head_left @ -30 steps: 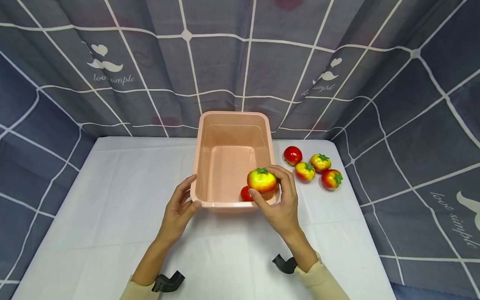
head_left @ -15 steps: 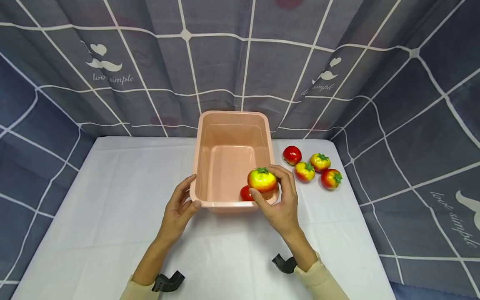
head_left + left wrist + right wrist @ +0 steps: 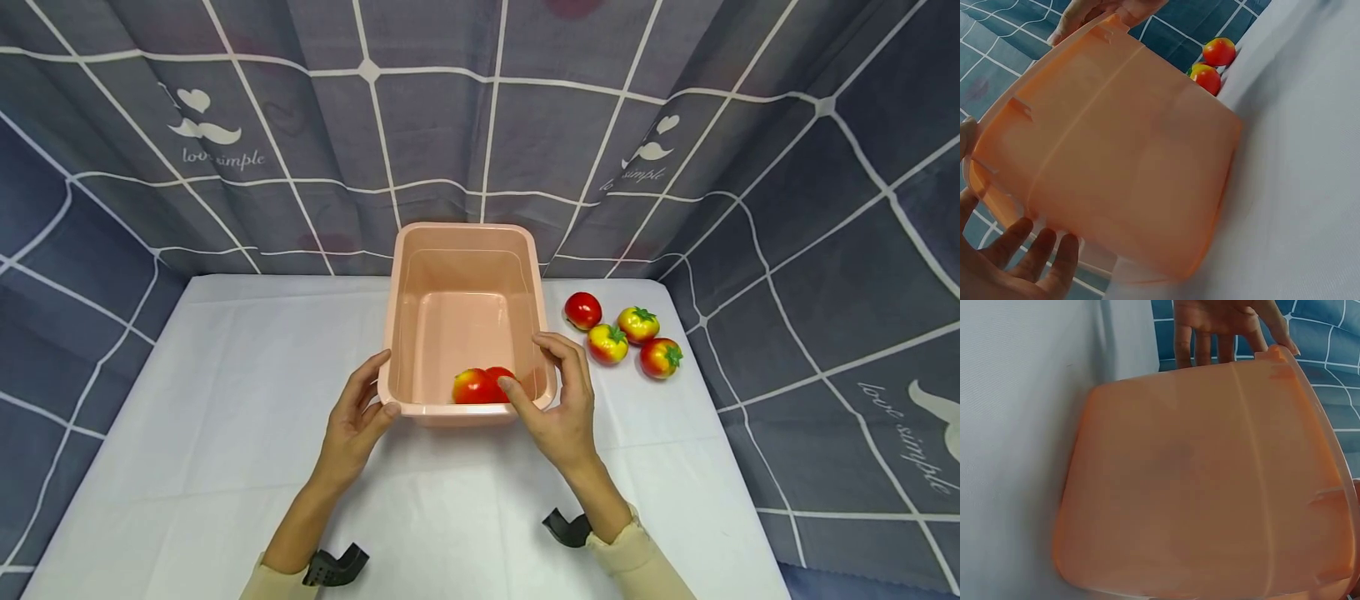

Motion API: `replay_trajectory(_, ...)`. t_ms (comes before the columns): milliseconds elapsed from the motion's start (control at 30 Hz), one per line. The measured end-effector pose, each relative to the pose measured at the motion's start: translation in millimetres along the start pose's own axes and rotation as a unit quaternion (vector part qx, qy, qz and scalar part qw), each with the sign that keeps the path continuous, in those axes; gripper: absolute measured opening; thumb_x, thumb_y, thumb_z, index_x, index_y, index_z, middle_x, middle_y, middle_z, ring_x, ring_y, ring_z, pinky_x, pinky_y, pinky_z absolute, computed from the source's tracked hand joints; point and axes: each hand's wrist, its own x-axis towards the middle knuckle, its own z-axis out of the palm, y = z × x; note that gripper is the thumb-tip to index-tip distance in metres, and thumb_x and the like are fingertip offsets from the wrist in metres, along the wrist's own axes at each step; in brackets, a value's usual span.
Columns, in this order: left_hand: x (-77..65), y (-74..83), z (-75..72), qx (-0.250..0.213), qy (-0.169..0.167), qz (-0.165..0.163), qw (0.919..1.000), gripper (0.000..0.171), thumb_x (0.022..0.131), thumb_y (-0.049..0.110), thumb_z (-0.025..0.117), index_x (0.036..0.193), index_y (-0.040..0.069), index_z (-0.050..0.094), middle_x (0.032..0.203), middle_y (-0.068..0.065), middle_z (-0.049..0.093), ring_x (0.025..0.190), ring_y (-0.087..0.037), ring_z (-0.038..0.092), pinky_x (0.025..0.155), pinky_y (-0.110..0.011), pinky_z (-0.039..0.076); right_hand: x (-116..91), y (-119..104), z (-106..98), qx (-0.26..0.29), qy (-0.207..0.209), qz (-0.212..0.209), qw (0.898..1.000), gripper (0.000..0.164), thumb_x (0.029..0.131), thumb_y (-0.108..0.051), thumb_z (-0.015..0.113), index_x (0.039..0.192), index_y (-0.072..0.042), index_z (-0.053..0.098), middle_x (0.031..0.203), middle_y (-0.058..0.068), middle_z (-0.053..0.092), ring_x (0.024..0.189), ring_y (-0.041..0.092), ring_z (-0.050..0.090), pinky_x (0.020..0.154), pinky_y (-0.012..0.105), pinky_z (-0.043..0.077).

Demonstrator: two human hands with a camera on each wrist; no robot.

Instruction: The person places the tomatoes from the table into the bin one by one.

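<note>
White “love simple” lettering (image 3: 242, 159), with moustache and heart motifs, marks the gridded grey curtains (image 3: 435, 125) around the white-covered table (image 3: 255, 450). Two tomatoes (image 3: 472, 387) lie at the near end of the pink tub (image 3: 461, 325); four others (image 3: 607, 344) sit right of it. Left hand (image 3: 360, 417): gripping the tub's near-left corner. Right hand (image 3: 558, 408): fingers loosely curved over the near-right corner, grasping nothing.

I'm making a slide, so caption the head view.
Left hand and right hand at a pink bin, two fruits inside it, four others to its right.
</note>
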Motion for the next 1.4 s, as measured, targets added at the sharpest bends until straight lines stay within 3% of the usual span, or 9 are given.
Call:
replay_trajectory(200, 0.4, -0.4, -0.2, 0.005, 0.006, -0.006, 1.0, 0.073, 0.101, -0.014, 0.06, 0.167, 0.008, 0.037, 0.174, -0.01, 0.033, 0.15, -0.019, 0.051, 0.113, -0.02, 0.055, 0, 1, 1, 0.001, 0.002, 0.001, 1.0, 0.066, 0.081, -0.007, 0.091, 0.142, -0.006, 0.063, 0.141, 0.022, 0.062, 0.137, 0.023, 0.058, 0.124, 0.026, 0.047)
replay_trajectory(333, 0.1, -0.2, -1.0, 0.008, 0.002, -0.012, 0.9999, 0.072, 0.102, -0.012, 0.06, 0.167, 0.008, 0.036, 0.175, -0.009, 0.032, 0.151, -0.024, 0.049, 0.114, -0.021, 0.054, 1, 3, -2, 0.013, 0.011, 0.002, 1.0, 0.065, 0.081, -0.003, 0.09, 0.14, -0.002, 0.063, 0.141, 0.018, 0.063, 0.135, 0.029, 0.06, 0.124, 0.027, 0.048)
replay_trajectory(467, -0.1, 0.6, -1.3, 0.009, -0.002, -0.021, 0.9997, 0.073, 0.103, -0.011, 0.06, 0.168, 0.011, 0.036, 0.175, -0.006, 0.031, 0.152, -0.029, 0.047, 0.114, -0.021, 0.054, 4, 8, -8, 0.036, 0.02, 0.005, 0.999, 0.058, 0.086, 0.002, 0.084, 0.14, 0.0, 0.062, 0.14, 0.018, 0.062, 0.134, 0.037, 0.06, 0.126, 0.03, 0.047)
replay_trajectory(633, 0.3, 0.0, -1.2, 0.008, 0.001, -0.02, 0.9998, 0.072, 0.103, -0.011, 0.06, 0.168, 0.01, 0.036, 0.175, -0.008, 0.032, 0.153, -0.025, 0.047, 0.114, -0.02, 0.054, 8, 20, -22, 0.035, 0.039, 0.01, 0.999, 0.049, 0.093, 0.008, 0.074, 0.139, 0.003, 0.06, 0.139, 0.021, 0.06, 0.136, 0.036, 0.059, 0.126, 0.027, 0.046)
replay_trajectory(867, 0.6, -0.9, -1.2, 0.01, 0.002, -0.016, 0.9998, 0.072, 0.103, -0.011, 0.06, 0.168, 0.01, 0.036, 0.175, -0.008, 0.032, 0.153, -0.022, 0.047, 0.114, -0.021, 0.054, 13, 54, -42, -0.012, 0.084, 0.053, 0.995, 0.043, 0.096, 0.006, 0.072, 0.137, 0.008, 0.06, 0.136, 0.022, 0.061, 0.131, 0.033, 0.06, 0.122, 0.024, 0.049)
replay_trajectory(1067, -0.8, 1.5, -0.3, 0.014, -0.002, -0.026, 0.9995, 0.073, 0.103, -0.008, 0.061, 0.168, 0.012, 0.035, 0.176, -0.006, 0.03, 0.154, -0.023, 0.046, 0.115, -0.02, 0.054, 13, 86, -57, -0.094, 0.106, 0.111, 0.984, 0.044, 0.098, -0.007, 0.077, 0.138, 0.004, 0.06, 0.14, 0.02, 0.058, 0.138, 0.03, 0.056, 0.126, 0.02, 0.042)
replay_trajectory(1200, -1.1, 2.8, -0.5, 0.014, -0.005, -0.027, 0.9995, 0.073, 0.104, -0.008, 0.061, 0.169, 0.013, 0.034, 0.176, -0.007, 0.029, 0.153, -0.022, 0.046, 0.114, -0.019, 0.054, 11, 105, -66, -0.142, 0.098, 0.14, 0.975, 0.051, 0.098, -0.017, 0.08, 0.14, 0.0, 0.058, 0.144, 0.018, 0.056, 0.144, 0.028, 0.051, 0.131, 0.036, 0.038)
replay_trajectory(1300, -1.0, 3.3, -0.7, 0.011, -0.004, -0.033, 0.9994, 0.073, 0.104, -0.008, 0.06, 0.169, 0.015, 0.035, 0.176, -0.006, 0.029, 0.153, -0.021, 0.046, 0.114, -0.02, 0.054, 10, 119, -70, -0.152, 0.095, 0.168, 0.969, 0.055, 0.097, -0.019, 0.081, 0.143, -0.002, 0.056, 0.146, 0.017, 0.053, 0.145, 0.03, 0.05, 0.131, 0.049, 0.038)
replay_trajectory(1400, -1.2, 2.2, -1.0, 0.008, -0.001, -0.032, 0.9995, 0.073, 0.103, -0.009, 0.06, 0.168, 0.014, 0.035, 0.176, -0.007, 0.03, 0.154, -0.021, 0.046, 0.115, -0.02, 0.053, 8, 129, -72, -0.153, 0.09, 0.196, 0.964, 0.059, 0.096, -0.019, 0.082, 0.145, -0.003, 0.053, 0.148, 0.018, 0.05, 0.145, 0.033, 0.049, 0.131, 0.054, 0.037)
